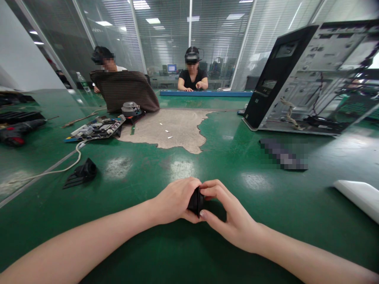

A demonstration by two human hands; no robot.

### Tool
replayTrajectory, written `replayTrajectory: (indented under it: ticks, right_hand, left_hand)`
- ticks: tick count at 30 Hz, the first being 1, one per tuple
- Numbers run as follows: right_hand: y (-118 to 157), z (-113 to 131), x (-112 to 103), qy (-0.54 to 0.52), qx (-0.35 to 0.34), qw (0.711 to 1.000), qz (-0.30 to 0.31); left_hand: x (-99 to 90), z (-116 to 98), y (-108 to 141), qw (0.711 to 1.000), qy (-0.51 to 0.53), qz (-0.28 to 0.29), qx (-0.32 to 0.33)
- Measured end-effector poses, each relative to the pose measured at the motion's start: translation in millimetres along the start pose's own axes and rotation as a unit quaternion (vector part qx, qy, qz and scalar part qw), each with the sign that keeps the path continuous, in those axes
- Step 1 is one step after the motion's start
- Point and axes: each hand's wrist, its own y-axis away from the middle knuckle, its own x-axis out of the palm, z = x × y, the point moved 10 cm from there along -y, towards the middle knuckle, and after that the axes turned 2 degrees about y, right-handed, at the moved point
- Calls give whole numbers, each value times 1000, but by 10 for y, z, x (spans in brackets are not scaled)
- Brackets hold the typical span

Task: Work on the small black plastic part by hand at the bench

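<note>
Low over the green table, at the middle front, I hold a small black round part with a thin flange; its exact kind does not show. My left hand is wrapped round its left side, with the thumb below. Against the flange from the right press the fingertips and thumb of my right hand, leaving a gap between its palm and the part. Much of the part is hidden behind my left fingers.
An open computer case stands at right, beyond a pixelated flat object. A white object lies nearer. Left are a black plastic piece, a white cable, a circuit board and a power drill. Two people sit opposite.
</note>
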Motion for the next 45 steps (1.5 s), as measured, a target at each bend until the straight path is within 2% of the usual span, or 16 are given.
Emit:
replayTrajectory:
  ticks: [2, 5, 10, 14, 20, 27, 32, 41, 45]
  right_hand:
    - [-1, 8, -17, 4, -11, 1000, -11]
    - [-9, -84, -14, -12, 19, 1000, -18]
    - [-4, -197, 98, -78, 84, 993, 37]
    - [-16, -156, 98, -101, 79, 991, 45]
    - [-31, -210, 96, -139, 86, 986, 23]
    - [-3, -60, 23, -14, 19, 1000, 0]
    - [-18, 31, 5, -3, -12, 1000, -1]
    - [12, -100, 70, -71, 16, 997, 13]
    - [5, -159, 107, -92, 58, 994, 25]
  left_hand:
    - [-6, 0, -3, 1000, 6, -3, -2]
    - [4, 16, -2, 1000, 4, -6, -7]
    - [12, 43, 13, 1000, -8, -17, -6]
    - [23, 43, 21, 1000, -14, -7, -8]
    - [31, 72, 16, 1000, -11, -7, -19]
    - [19, 52, 9, 1000, 1, 2, -15]
    - [9, 43, 4, 1000, 9, 10, -23]
    - [-3, 25, -8, 1000, 7, -4, -20]
    - [0, 27, -3, 1000, -8, -11, -13]
